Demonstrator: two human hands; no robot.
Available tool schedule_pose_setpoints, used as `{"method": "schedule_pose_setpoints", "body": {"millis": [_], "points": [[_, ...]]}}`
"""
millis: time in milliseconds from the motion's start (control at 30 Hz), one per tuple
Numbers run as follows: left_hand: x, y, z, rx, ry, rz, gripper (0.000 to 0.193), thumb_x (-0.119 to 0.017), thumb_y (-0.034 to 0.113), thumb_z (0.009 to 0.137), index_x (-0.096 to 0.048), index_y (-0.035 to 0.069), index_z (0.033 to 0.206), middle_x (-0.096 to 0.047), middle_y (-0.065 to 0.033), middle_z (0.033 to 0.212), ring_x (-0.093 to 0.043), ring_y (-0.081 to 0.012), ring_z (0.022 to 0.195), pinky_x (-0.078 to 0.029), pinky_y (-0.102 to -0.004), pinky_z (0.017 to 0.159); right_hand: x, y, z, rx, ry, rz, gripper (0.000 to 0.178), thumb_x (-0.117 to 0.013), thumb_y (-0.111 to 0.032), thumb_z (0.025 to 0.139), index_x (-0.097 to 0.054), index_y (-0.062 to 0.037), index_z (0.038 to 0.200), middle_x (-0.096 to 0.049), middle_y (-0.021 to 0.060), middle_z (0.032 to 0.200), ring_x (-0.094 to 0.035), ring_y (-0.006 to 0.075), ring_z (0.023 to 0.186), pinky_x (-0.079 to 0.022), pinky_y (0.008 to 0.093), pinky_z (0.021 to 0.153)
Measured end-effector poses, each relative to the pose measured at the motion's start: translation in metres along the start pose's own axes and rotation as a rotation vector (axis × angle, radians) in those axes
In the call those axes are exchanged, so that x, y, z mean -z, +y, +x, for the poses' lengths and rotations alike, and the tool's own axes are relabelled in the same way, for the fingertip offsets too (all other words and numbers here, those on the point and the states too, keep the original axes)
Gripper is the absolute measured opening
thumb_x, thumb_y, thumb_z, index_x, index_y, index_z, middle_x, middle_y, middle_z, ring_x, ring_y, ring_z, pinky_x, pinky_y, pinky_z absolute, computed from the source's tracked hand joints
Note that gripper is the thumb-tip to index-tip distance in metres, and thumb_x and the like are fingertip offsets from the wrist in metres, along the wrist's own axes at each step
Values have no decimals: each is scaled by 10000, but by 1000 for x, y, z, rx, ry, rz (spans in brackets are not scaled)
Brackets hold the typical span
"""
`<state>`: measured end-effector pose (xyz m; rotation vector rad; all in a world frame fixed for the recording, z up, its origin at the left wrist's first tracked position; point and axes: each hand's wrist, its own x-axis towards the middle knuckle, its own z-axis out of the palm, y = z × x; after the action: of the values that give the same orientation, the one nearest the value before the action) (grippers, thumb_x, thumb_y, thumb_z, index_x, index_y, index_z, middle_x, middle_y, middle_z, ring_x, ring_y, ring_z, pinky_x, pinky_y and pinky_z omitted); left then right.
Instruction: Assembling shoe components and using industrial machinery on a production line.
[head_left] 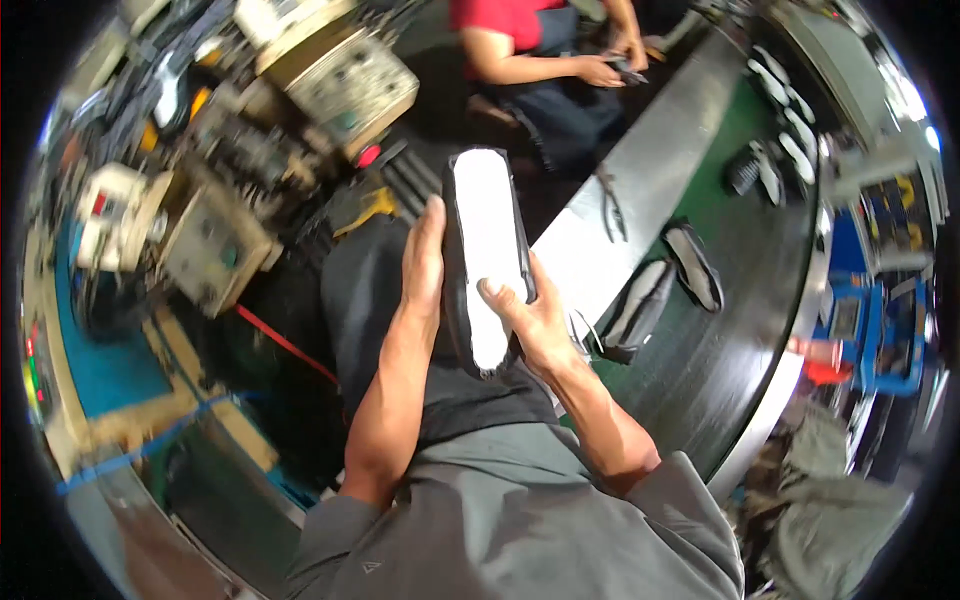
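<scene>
A black shoe upper [487, 240] is held upright in front of my lap, its long white underside facing me. My left hand [424, 262] lies along its left side, thumb pointing up and the other fingers hidden behind. From the lower right my right hand [532, 318] grips it, with the thumb pressed on the white underside. Close to the right hand, two more dark shoe uppers with pale undersides, a nearer one [640, 308] and a farther one [693, 266], rest on the green belt [745, 325].
Pincers [612, 207] lie on the metal ledge [655, 150] beside the belt. Several white-bottomed shoe pieces [797, 145] sit farther along it. Across the ledge, a co-worker in red [500, 30] handles a small dark item. Machines [350, 85] crowd the left; a blue crate [895, 335] stands at right.
</scene>
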<state>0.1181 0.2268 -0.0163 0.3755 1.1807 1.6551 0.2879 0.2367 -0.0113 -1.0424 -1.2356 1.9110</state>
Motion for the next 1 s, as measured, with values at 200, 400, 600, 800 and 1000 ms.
{"method": "schedule_pose_setpoints", "body": {"millis": [200, 400, 600, 800, 1000], "points": [[77, -25, -64, -179, 117, 203, 657, -700, 169, 1026, -472, -58, 1599, -646, -155, 1444, -614, -203, 1295, -496, -364, 1116, -38, 37, 21, 44, -81, -547, 720, -747, -401, 1046, -556, 99, 1527, -725, 253, 1339, -710, 284, 1188, -553, 409, 1028], [139, -61, -105, -74, 64, -145, 695, -596, 69, 972, -431, -96, 1627, -631, -177, 1491, -602, -227, 1374, -426, -383, 1207, -33, 61, 15, -16, -29, -746, 440, -565, -284, 1158, -659, 52, 889, -610, 232, 671, -624, 281, 613, -465, 476, 606], [132, -23, -88, -222, 232, 295, 747, -665, 219, 1078, -334, -5, 1710, -434, -225, 1704, -399, -309, 1598, -355, -397, 1281, -27, 45, -11, 110, -159, -947, 333, -620, -243, 1132, -677, 43, 971, -650, 289, 755, -635, 497, 678, -487, 514, 630], [155, -14, -56, -528, 82, 599, 399, -595, 150, 1141, -646, -45, 1486, -708, -185, 1471, -654, -294, 1389, -482, -379, 1188, -71, 41, 42, 576, -195, -764, 395, -663, -167, 1087, -659, 76, 1399, -738, 296, 1286, -714, 495, 1200, -562, 457, 1065], [155, 9, -55, -533, -4, 744, 369, -639, 65, 1097, -667, -46, 1448, -746, -206, 1397, -721, -276, 1296, -553, -367, 1094, -62, 23, 63, 413, -348, -705, 403, -664, -195, 1077, -687, 15, 1421, -757, 241, 1324, -741, 407, 1226, -558, 426, 1081]]}}
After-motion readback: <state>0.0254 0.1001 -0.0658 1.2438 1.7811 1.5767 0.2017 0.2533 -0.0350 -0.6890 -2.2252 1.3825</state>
